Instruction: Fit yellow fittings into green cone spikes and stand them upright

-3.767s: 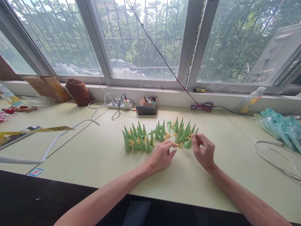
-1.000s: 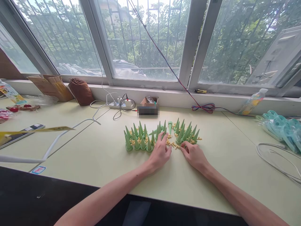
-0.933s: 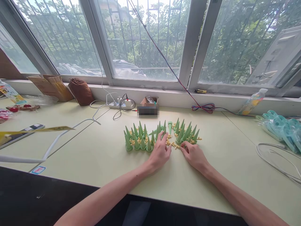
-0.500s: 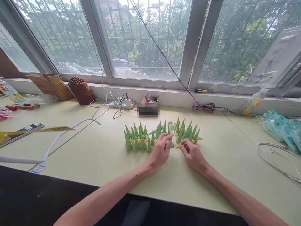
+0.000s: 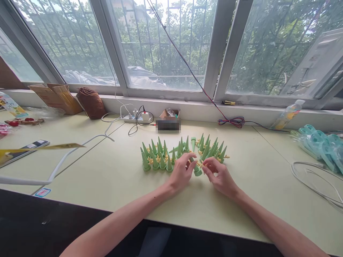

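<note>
My left hand [image 5: 183,171] is closed around a green cone [image 5: 198,172], tilted so that its round base faces toward me. The fingers hide most of its pointed part. My right hand [image 5: 218,175] pinches a small yellow piece [image 5: 199,164] against the side of this cone; its exact shape is too small to make out. Several green cones [image 5: 162,164] stand upright to the left with little yellow pieces among them. A second group of green cones [image 5: 213,150] leans together behind my right hand. One cone [image 5: 193,144] stands point down between the groups.
Behind the cones are a small open box [image 5: 175,113] and a power strip [image 5: 130,119]. Bagged teal parts [image 5: 320,144] and a looped white cable [image 5: 300,169] lie at the right. A phone [image 5: 33,145] and a grey cable [image 5: 64,160] are at the left.
The cone in my left hand has tipped, its base swinging toward me. My right hand has brought the yellow piece up against it.
</note>
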### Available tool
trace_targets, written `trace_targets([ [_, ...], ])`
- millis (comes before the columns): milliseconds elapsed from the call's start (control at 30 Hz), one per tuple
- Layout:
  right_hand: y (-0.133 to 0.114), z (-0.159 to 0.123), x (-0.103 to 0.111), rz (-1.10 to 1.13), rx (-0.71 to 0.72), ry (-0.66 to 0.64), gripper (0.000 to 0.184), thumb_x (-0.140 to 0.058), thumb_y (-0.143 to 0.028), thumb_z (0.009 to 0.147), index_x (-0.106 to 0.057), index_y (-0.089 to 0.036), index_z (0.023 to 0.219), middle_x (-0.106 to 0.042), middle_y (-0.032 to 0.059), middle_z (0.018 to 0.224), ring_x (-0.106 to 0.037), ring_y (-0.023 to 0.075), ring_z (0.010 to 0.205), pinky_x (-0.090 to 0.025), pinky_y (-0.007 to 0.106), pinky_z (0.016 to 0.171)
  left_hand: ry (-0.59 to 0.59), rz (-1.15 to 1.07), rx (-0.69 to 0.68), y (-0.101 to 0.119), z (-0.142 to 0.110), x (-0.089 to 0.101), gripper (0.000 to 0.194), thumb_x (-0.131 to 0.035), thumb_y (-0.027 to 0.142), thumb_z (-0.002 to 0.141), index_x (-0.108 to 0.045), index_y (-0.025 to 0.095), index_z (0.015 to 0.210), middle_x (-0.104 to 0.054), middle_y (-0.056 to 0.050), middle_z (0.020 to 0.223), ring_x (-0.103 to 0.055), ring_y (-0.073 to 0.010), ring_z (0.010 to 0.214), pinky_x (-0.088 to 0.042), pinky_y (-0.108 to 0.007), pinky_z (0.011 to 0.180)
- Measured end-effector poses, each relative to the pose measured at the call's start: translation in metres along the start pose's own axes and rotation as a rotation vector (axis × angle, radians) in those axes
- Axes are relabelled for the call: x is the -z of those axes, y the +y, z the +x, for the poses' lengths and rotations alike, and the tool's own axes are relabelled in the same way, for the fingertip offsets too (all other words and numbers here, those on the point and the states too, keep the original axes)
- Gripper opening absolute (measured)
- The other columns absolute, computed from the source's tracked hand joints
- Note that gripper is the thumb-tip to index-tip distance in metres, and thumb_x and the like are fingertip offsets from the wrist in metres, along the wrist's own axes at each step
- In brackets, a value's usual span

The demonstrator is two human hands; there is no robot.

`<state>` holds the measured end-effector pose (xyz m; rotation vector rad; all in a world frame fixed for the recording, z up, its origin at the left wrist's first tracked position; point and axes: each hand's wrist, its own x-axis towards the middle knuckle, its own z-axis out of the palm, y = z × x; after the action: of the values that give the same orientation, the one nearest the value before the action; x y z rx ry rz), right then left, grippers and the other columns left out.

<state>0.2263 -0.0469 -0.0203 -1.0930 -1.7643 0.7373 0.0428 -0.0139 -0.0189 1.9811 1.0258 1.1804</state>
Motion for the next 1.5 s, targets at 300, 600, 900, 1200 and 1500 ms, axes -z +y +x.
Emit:
trace_targets([
  [300, 0.002, 0.001, -0.001, 0.062, -0.045, 0.032, 0.022, -0.046, -0.042, 0.100, -0.050, -0.020, 0.103, -0.062, 0.0011, 0.074, -0.049, 0.0118, 0.050, -0.041, 0.025, 0.048, -0.059, 0.081, -0.029, 0.001, -0.003, 0.000, 0.040, -0.051, 0.028, 0.095, -0.043, 0.023, 0.134, -0.055, 0.003, 0.079, -0.046, -0.0082, 0.054, -0.040, -0.019, 0.051],
  [600, 0.005, 0.003, -0.001, 0.071, -0.076, 0.105, 0.026, -0.045, -0.046, 0.100, -0.049, -0.020, 0.104, -0.063, 0.0014, 0.073, -0.047, 0.0115, 0.047, -0.042, 0.025, 0.047, -0.126, 0.063, 0.022, 0.004, 0.000, 0.000, 0.020, -0.055, 0.030, 0.092, -0.057, 0.018, 0.107, -0.055, 0.002, 0.076, -0.046, -0.0093, 0.055, -0.041, -0.021, 0.053],
  [900, 0.003, 0.003, 0.001, 0.062, -0.095, 0.136, 0.027, -0.047, -0.047, 0.099, -0.051, -0.020, 0.104, -0.062, 0.0010, 0.072, -0.047, 0.0114, 0.046, -0.041, 0.025, 0.045, -0.152, 0.055, 0.085, -0.005, 0.002, -0.001, 0.036, -0.052, 0.045, 0.094, -0.053, 0.017, 0.071, -0.048, 0.003, 0.060, -0.043, -0.0108, 0.053, -0.037, -0.024, 0.050],
  [1200, 0.000, 0.003, 0.000, 0.065, -0.064, 0.042, 0.024, -0.052, -0.043, 0.097, -0.054, -0.019, 0.102, -0.065, 0.0025, 0.073, -0.057, 0.0147, 0.053, -0.042, 0.027, 0.047, -0.049, -0.107, 0.130, 0.001, 0.004, 0.002, 0.038, -0.050, 0.050, 0.095, -0.048, 0.017, 0.075, -0.047, 0.003, 0.068, -0.046, -0.0085, 0.055, -0.038, -0.021, 0.049],
  [1500, 0.000, 0.002, 0.001, 0.007, -0.007, -0.046, 0.022, -0.050, -0.041, 0.099, -0.057, -0.019, 0.100, -0.068, 0.0039, 0.073, -0.063, 0.0181, 0.063, -0.045, 0.028, 0.053, -0.065, -0.112, 0.124, 0.005, 0.004, 0.002, 0.036, -0.051, 0.048, 0.095, -0.051, 0.017, 0.077, -0.051, 0.002, 0.072, -0.046, -0.0079, 0.055, -0.037, -0.020, 0.048],
])
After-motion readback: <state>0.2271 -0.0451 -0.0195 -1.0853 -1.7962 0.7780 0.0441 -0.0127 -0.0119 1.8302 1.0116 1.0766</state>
